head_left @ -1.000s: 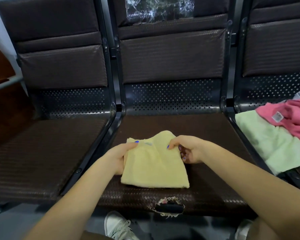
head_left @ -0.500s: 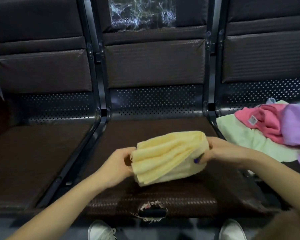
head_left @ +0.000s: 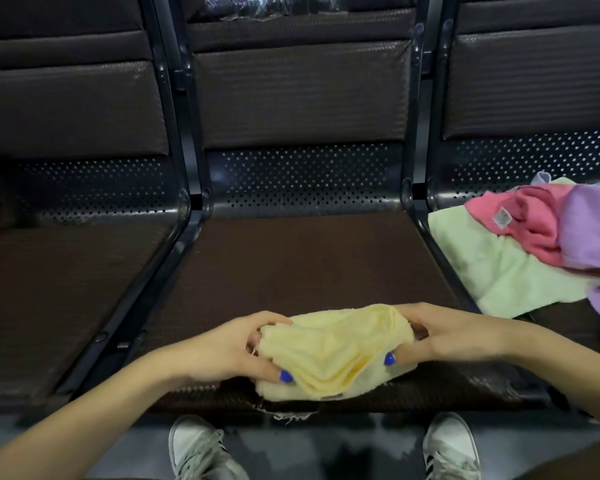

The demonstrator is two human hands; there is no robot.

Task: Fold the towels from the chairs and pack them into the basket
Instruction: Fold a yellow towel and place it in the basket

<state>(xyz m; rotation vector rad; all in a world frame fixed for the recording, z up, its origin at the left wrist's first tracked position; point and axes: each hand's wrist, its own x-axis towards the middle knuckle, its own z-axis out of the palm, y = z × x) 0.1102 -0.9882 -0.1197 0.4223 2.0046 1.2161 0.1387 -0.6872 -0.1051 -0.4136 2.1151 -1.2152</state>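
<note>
Hands, left [head_left: 222, 348] and right [head_left: 454, 336], each in firm grip on folded yellow towel [head_left: 329, 348].

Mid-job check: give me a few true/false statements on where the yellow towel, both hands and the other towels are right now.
1. Both hands grip the yellow towel, left hand and right hand at opposite ends. True.
2. The yellow towel lies spread flat on the left seat. False: it is bunched in folds over the middle seat.
3. The pink towel lies on top of the green towel. True.
4. A basket stands on the middle seat. False: no basket is in view.
</note>
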